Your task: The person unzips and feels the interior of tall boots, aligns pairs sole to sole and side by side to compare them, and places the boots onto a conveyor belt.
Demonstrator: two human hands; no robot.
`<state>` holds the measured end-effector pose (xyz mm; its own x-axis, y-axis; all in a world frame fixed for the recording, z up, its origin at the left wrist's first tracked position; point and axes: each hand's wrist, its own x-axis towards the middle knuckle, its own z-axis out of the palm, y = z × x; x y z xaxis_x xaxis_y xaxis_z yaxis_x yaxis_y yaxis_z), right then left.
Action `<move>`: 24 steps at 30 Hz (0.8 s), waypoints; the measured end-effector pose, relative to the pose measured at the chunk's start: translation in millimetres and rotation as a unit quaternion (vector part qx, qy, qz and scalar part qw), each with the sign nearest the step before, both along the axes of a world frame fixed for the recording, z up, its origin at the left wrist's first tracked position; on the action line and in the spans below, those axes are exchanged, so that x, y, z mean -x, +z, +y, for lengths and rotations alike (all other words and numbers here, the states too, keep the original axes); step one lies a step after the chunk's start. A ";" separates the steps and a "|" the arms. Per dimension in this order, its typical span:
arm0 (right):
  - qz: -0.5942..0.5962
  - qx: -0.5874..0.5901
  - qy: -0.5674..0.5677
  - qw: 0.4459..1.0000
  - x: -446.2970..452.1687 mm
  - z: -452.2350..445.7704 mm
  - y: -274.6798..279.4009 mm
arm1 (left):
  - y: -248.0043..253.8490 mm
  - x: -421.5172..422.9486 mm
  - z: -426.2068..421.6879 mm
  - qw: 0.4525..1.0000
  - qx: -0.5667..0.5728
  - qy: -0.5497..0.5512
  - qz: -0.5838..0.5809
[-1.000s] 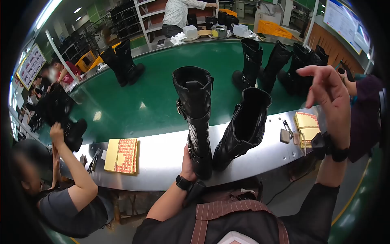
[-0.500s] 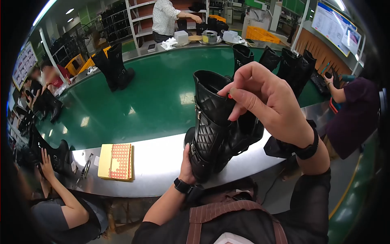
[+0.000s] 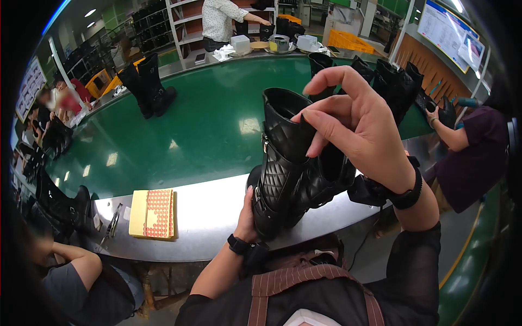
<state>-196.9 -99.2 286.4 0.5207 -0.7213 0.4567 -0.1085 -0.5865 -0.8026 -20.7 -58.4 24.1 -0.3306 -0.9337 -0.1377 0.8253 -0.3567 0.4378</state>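
My left hand [image 3: 247,220] grips the lower part of a black quilted boot [image 3: 278,182], which stands upright with its toe turned away from me. At the boot's top rim, my right hand [image 3: 356,122] has thumb and forefinger pinched together; whatever is between them is too hidden to make out. Just right of this boot is a second black boot [image 3: 331,168], partly covered by my right hand and wrist.
Yellow cards with red round stickers [image 3: 159,214] lie on the metal edge [image 3: 204,209], near a thin tool [image 3: 112,224]. More boots [image 3: 157,98] stand on the green surface [image 3: 212,119]. Co-workers are left, right [image 3: 470,146] and across [image 3: 220,24].
My right hand has come from the right to the held boot's rim, and that boot has turned. A small red spot at my fingertips half a second ago no longer shows.
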 end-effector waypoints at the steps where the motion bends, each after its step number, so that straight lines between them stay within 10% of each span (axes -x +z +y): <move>1: -0.001 -0.002 -0.001 1.000 2.5 -1.5 0.1 | -8.4 -5.0 -6.3 0.998 -0.006 0.021 -0.063; 3: 0.043 0.002 -0.015 0.999 8.3 -4.6 0.0 | -5.6 -19.2 -8.0 0.991 -0.016 0.039 -0.128; 5: 0.067 -0.030 -0.017 0.997 10.6 -5.0 -5.5 | 16.5 -36.4 0.8 0.673 -0.026 0.115 -0.730; 7: 0.050 0.080 0.009 0.996 9.2 -9.6 -18.7 | 29.3 -41.0 21.7 0.722 0.110 0.330 -0.598; 11: 0.063 0.151 -0.018 0.986 7.8 8.4 -12.8 | 66.0 -18.4 55.8 0.714 0.377 0.266 -0.526; 13: -0.030 0.157 -0.037 0.986 16.2 5.9 -20.3 | 64.2 -1.2 62.8 0.566 0.324 0.270 -0.708; 15: -0.138 0.091 -0.037 0.986 35.7 5.5 -31.1 | 58.8 6.6 53.8 0.557 0.294 0.336 -0.700; 20: -0.049 -0.106 -0.151 0.982 114.1 -17.4 -121.8 | 71.3 4.3 43.8 0.583 0.293 0.360 -0.667; 22: 0.189 -0.141 -0.100 0.967 127.2 -19.2 -186.7 | 65.0 2.8 31.0 0.609 0.280 0.376 -0.639; 24: 0.184 -0.249 0.002 0.951 114.1 -16.7 -243.0 | 67.4 -0.5 26.5 0.664 0.255 0.343 -0.614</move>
<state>-310.9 -115.9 43.4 0.5824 -0.7981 -0.1545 -0.4336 -0.1443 -0.8895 -20.2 -31.9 91.5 0.2650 -0.8355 0.4815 -0.3731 0.3716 0.8501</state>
